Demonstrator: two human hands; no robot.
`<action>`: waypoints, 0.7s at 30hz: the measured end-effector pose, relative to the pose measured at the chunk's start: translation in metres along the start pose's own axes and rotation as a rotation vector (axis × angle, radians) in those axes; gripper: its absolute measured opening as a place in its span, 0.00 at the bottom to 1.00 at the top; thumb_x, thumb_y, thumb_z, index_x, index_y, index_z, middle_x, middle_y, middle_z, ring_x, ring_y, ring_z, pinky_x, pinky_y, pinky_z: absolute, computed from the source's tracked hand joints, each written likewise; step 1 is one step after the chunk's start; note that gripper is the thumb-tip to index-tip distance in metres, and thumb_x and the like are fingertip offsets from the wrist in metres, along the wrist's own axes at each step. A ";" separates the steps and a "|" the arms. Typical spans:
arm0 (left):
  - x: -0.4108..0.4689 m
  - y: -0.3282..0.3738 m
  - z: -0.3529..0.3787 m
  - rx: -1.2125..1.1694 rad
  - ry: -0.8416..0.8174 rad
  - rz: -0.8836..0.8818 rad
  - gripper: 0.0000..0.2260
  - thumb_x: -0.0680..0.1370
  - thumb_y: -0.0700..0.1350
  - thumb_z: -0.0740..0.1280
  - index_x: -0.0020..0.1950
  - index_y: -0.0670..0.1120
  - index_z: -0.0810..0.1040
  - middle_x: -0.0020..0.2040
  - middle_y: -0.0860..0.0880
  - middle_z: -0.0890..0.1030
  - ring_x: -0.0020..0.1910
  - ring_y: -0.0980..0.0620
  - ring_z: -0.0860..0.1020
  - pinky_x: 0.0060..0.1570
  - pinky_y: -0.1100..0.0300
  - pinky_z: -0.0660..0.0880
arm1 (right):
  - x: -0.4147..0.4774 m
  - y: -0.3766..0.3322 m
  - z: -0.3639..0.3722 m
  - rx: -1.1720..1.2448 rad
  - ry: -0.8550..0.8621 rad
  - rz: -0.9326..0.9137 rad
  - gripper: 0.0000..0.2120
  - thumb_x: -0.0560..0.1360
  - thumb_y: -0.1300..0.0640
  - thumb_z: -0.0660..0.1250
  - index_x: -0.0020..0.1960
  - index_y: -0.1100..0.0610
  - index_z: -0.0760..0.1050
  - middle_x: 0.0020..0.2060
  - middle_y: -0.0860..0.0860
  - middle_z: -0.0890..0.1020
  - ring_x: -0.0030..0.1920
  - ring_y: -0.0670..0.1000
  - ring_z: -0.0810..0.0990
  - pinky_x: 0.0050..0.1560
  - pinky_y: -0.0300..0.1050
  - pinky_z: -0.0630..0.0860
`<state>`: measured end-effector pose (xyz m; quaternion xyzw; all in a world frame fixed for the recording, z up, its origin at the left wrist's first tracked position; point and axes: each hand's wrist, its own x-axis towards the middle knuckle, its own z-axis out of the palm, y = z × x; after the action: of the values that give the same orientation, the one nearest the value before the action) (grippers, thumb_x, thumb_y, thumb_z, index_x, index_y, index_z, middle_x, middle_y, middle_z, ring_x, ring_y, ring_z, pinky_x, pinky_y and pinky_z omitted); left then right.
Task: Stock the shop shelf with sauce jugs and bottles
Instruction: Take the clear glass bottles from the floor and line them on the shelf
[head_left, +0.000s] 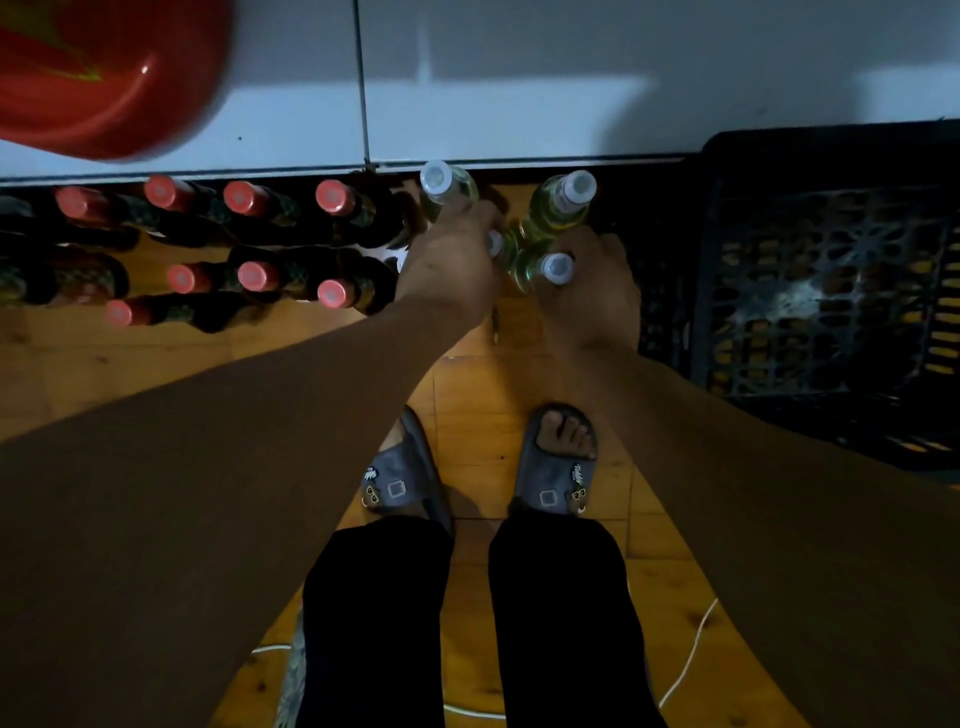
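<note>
Currently both hands clamped on white-cap bottles: left hand (452, 260) w/ one at 12 (445, 189), right hand (592, 288) w/ two (558, 208). Risk: bottles clink, knocking red-cap row (332, 200) at 9.

Red-capped bottles (249, 244) crowd the floor left of the pale bottles (558, 208), a black crate (831, 291) walls the right, leaving bare wooden floor (478, 395) open toward the feet.
</note>
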<state>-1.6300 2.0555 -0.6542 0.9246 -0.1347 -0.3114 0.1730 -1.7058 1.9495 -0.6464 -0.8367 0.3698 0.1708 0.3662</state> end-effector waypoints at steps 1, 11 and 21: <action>-0.001 0.001 -0.001 0.008 0.009 -0.002 0.14 0.76 0.39 0.65 0.61 0.49 0.75 0.64 0.46 0.71 0.56 0.40 0.75 0.45 0.56 0.67 | 0.000 0.000 -0.002 0.010 0.002 -0.005 0.10 0.76 0.54 0.62 0.54 0.56 0.73 0.52 0.54 0.73 0.48 0.54 0.73 0.39 0.42 0.62; -0.057 0.027 -0.048 -0.106 0.074 0.051 0.11 0.75 0.43 0.67 0.57 0.49 0.79 0.65 0.46 0.72 0.57 0.43 0.76 0.52 0.54 0.72 | -0.049 -0.016 -0.059 0.006 -0.021 -0.069 0.07 0.74 0.54 0.62 0.49 0.55 0.73 0.51 0.52 0.72 0.44 0.55 0.72 0.41 0.43 0.63; -0.171 0.088 -0.173 -0.110 0.150 0.149 0.12 0.74 0.49 0.68 0.56 0.48 0.80 0.55 0.47 0.76 0.52 0.45 0.77 0.47 0.57 0.71 | -0.151 -0.091 -0.180 -0.136 -0.002 -0.211 0.05 0.73 0.57 0.62 0.39 0.55 0.74 0.42 0.52 0.75 0.36 0.53 0.73 0.36 0.42 0.66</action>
<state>-1.6658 2.0781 -0.3991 0.9219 -0.1725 -0.2344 0.2556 -1.7361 1.9329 -0.3969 -0.8937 0.2667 0.1568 0.3249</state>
